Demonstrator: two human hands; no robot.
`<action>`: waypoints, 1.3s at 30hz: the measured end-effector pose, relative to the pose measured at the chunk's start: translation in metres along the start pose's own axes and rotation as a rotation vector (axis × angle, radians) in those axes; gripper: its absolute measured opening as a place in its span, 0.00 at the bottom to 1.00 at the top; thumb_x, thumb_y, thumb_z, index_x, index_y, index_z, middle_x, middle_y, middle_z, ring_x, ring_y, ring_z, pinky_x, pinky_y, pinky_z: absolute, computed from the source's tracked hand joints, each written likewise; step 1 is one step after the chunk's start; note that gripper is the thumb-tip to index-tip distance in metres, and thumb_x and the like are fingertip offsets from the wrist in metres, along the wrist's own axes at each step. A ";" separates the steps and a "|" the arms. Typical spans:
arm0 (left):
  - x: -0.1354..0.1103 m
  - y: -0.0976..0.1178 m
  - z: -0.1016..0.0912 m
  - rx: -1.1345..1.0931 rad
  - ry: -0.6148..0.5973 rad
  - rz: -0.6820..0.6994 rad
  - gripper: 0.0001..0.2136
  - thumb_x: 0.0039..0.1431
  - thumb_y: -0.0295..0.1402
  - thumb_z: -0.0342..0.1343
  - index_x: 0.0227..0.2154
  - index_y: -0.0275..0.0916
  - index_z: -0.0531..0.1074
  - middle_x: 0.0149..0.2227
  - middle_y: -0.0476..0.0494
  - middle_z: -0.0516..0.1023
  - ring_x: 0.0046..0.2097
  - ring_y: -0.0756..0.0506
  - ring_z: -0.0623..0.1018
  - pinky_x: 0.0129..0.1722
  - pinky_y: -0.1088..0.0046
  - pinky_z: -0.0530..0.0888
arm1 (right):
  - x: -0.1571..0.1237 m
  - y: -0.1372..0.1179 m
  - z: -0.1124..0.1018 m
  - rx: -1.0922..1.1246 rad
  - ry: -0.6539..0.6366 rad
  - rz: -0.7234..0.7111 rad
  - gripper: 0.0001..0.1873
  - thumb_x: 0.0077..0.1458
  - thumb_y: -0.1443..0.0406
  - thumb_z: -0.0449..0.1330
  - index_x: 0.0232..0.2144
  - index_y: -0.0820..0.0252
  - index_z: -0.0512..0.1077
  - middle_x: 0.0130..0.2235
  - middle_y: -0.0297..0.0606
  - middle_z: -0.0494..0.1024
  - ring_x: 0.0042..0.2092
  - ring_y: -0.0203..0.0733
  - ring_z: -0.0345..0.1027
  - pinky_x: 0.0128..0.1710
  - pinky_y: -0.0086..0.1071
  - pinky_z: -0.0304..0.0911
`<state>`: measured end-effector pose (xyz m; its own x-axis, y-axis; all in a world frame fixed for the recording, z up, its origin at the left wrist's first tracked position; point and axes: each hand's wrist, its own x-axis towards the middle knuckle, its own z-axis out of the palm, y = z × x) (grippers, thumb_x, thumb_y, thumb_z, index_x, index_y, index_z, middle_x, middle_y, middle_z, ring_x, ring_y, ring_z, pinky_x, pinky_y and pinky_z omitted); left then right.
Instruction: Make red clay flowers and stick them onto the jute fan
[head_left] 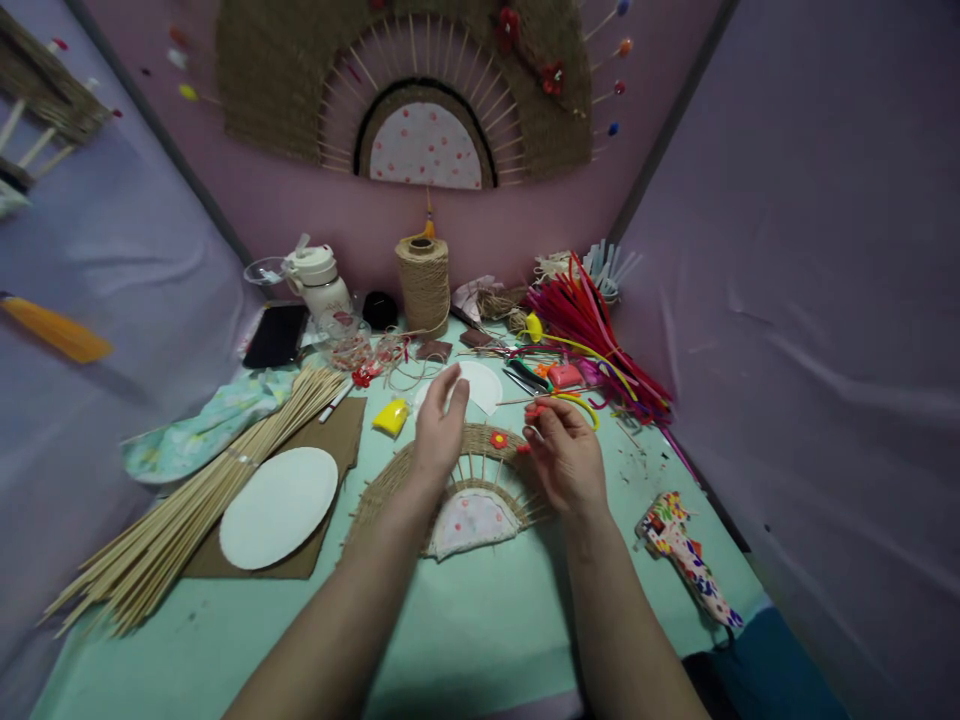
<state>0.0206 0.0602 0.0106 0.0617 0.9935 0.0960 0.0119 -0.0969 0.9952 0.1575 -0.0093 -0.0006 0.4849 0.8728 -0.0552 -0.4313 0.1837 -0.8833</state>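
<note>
Woven twine fan (384, 486): lies on the green tabletop (480, 640) beneath and between the two hands; sticks show through its band; spotted white half-disc (476, 522) at its inner edge.
Red flower (499, 440): on the fan's band, just left of the right fingertips; yellow centre.
Right hand (568, 462): thumb and fingers pinch a small red piece (535, 411) above the fan's right part. A thin stick ends by these fingertips; cannot tell whether it is gripped.
Left hand (441, 425): empty, fingers extended, raised over the fan's upper left part.
Step (judged): fingertip shaping or handling of the red piece.
Next move (judged): calls for a light, precise right-hand pinch, the left free to steady the fan.
Yellow packet (391, 418): just left of the left hand.
Hot-glue gun (686, 560): right of the right hand, apart from it; floral pattern.
Red pipe cleaners (592, 330): beyond the right hand.
Twine spool (424, 285): beyond the left hand.
Bamboo sticks (202, 490): bundled, well left of the left hand.
Writing: white bottle (324, 290), beyond and left of the left hand, bears a print too blurred to read; no brand legible elsewhere.
</note>
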 end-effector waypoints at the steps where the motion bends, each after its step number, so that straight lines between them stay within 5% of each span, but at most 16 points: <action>1: -0.012 0.005 0.004 -0.269 -0.024 -0.159 0.23 0.63 0.52 0.44 0.49 0.42 0.71 0.57 0.38 0.72 0.61 0.42 0.68 0.61 0.61 0.62 | -0.005 0.002 0.004 -0.049 -0.040 -0.005 0.12 0.44 0.58 0.70 0.32 0.55 0.76 0.33 0.33 0.78 0.32 0.34 0.70 0.33 0.29 0.69; 4: -0.039 0.014 0.007 -0.792 -0.171 -0.505 0.33 0.60 0.60 0.36 0.50 0.40 0.69 0.59 0.34 0.70 0.61 0.41 0.68 0.59 0.61 0.65 | -0.021 0.008 0.016 -0.303 -0.252 -0.097 0.05 0.48 0.62 0.67 0.31 0.55 0.76 0.32 0.33 0.78 0.33 0.37 0.71 0.37 0.33 0.68; 10: -0.051 0.005 -0.014 -1.005 -0.164 -0.526 0.35 0.57 0.62 0.39 0.53 0.41 0.68 0.59 0.35 0.70 0.62 0.41 0.68 0.60 0.63 0.66 | -0.046 0.017 0.025 -0.760 -0.514 -0.451 0.06 0.55 0.66 0.62 0.34 0.51 0.78 0.36 0.37 0.80 0.41 0.45 0.71 0.45 0.42 0.66; 16: -0.056 -0.005 -0.021 -1.096 -0.142 -0.587 0.31 0.60 0.59 0.40 0.48 0.38 0.70 0.52 0.34 0.75 0.53 0.42 0.75 0.54 0.64 0.71 | -0.054 0.026 0.026 -0.719 -0.430 -0.405 0.07 0.54 0.66 0.62 0.36 0.51 0.78 0.37 0.36 0.80 0.41 0.44 0.73 0.44 0.39 0.68; 22: -0.063 -0.018 -0.030 -0.875 -0.215 -0.524 0.12 0.54 0.36 0.63 0.38 0.35 0.75 0.37 0.43 0.78 0.37 0.50 0.77 0.38 0.75 0.72 | -0.051 0.031 0.020 -0.599 -0.288 -0.286 0.13 0.58 0.64 0.60 0.46 0.52 0.75 0.44 0.38 0.79 0.42 0.43 0.74 0.44 0.39 0.70; 30: -0.064 -0.015 -0.043 -0.798 -0.272 -0.550 0.14 0.47 0.29 0.68 0.38 0.35 0.75 0.35 0.47 0.77 0.33 0.54 0.75 0.35 0.79 0.72 | -0.050 0.026 0.021 -0.890 -0.368 -0.650 0.17 0.61 0.69 0.55 0.48 0.47 0.74 0.45 0.38 0.79 0.48 0.46 0.71 0.52 0.45 0.65; 39: -0.061 -0.017 -0.045 -0.908 -0.284 -0.574 0.17 0.50 0.23 0.65 0.44 0.36 0.71 0.41 0.43 0.78 0.38 0.53 0.77 0.39 0.80 0.73 | -0.051 0.026 0.017 -0.810 -0.381 -0.525 0.16 0.64 0.66 0.52 0.54 0.54 0.68 0.51 0.42 0.76 0.51 0.43 0.71 0.48 0.39 0.69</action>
<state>-0.0287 0.0037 -0.0113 0.5091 0.8155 -0.2751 -0.6159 0.5685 0.5455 0.1084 -0.0412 -0.0125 0.1303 0.8816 0.4536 0.4736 0.3466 -0.8097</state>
